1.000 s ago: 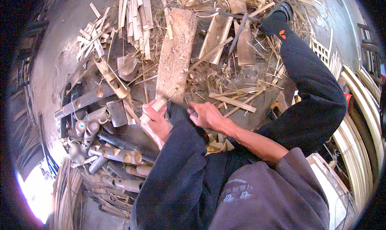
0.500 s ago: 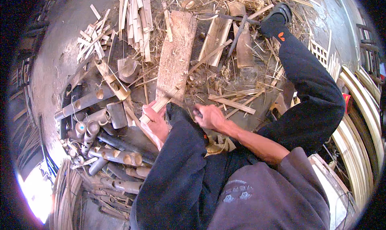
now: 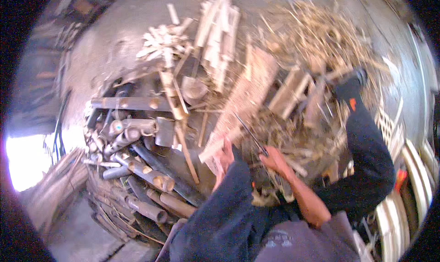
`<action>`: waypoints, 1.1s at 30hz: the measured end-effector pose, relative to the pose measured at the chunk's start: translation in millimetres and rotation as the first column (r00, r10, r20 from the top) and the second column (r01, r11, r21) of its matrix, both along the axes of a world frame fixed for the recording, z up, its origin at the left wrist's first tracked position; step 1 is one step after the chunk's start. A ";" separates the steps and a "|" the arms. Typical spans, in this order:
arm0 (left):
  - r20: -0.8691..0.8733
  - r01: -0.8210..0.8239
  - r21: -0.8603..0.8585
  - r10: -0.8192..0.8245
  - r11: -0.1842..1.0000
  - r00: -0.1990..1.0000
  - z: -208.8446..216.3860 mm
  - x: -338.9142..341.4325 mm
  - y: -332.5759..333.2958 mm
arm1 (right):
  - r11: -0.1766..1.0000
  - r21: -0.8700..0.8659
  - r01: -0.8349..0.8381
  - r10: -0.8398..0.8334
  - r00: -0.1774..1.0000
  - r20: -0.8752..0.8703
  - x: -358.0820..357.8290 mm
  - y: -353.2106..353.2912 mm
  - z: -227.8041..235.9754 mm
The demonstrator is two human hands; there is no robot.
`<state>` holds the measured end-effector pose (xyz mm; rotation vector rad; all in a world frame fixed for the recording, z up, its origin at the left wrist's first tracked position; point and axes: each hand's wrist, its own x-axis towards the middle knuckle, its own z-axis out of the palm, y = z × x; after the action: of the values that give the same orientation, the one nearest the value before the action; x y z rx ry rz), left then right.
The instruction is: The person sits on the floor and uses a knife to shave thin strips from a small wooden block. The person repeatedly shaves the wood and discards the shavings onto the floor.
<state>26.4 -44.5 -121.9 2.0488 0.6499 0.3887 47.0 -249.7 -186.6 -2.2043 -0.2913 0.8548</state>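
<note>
My left hand [image 3: 223, 157] is closed around a pale split bamboo strip [image 3: 211, 151], which lies slanted over the near end of a long rough wooden board [image 3: 251, 90]. Closed on the handle of a knife, my right hand [image 3: 276, 161] is beside my bent left knee. The dark narrow blade of the knife [image 3: 247, 130] points up and away, over the board's right side and apart from the strip. Motion blur hides the finger details of my left hand.
Pale bamboo strips [image 3: 217, 37] are piled beyond the board, with short pieces [image 3: 165, 44] further left. Cut bamboo tubes [image 3: 144, 170] crowd the left. Shavings [image 3: 321, 33] heap at the far right. Split bamboo halves [image 3: 290, 92] lie right of the board. My outstretched right leg [image 3: 366, 138] borders the right.
The whole view has swung, so the scene sits further right and tilted. The knife has come away from the strip, and its blade now points up and away.
</note>
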 end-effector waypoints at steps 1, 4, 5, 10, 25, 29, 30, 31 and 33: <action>0.040 -0.053 -0.180 0.061 0.982 0.997 -5.7 -0.2 2.6 | 0.998 0.052 0.047 -0.048 0.998 0.026 -9.1 -1.9 1.6; 0.083 0.011 -0.283 0.013 0.959 0.996 -5.3 45.0 49.6 | 0.995 0.050 0.092 -0.093 0.995 0.024 -7.8 -6.8 -6.7; 0.124 0.045 0.116 -0.059 0.992 0.991 -1.6 63.9 90.6 | 0.998 0.024 0.057 -0.057 0.998 -0.001 -6.7 0.6 5.8; -0.054 0.150 -0.491 -0.201 0.858 0.978 62.7 199.8 295.5 | 1.000 0.023 -0.004 0.004 1.000 0.018 -19.7 13.2 3.5; -0.030 0.317 0.146 -0.316 0.937 0.948 -39.5 133.0 88.7 | 0.900 0.154 0.409 -0.421 0.718 0.554 274.1 -116.2 102.2; -0.092 0.359 0.146 -0.349 0.922 0.933 -35.3 123.8 48.6 | 0.783 -0.068 0.618 -0.313 0.487 0.816 364.4 -279.1 88.9; -0.116 0.347 0.174 -0.331 0.921 0.936 -34.6 117.4 49.3 | 0.724 -0.146 0.674 -0.332 0.526 0.783 367.9 -296.8 91.4; -0.126 0.341 0.182 -0.322 0.922 0.938 -32.9 115.9 45.8 | 0.653 -0.227 0.723 -0.356 0.557 0.751 367.4 -318.6 96.5; -0.140 0.347 0.182 -0.325 0.920 0.935 -33.9 120.0 28.1 | 0.736 -0.290 0.611 -0.190 0.598 0.779 354.4 -384.4 85.5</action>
<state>146.4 -16.4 -155.8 2.3394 0.3170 0.1473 401.4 -634.1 -101.1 -2.8956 0.1661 -0.2945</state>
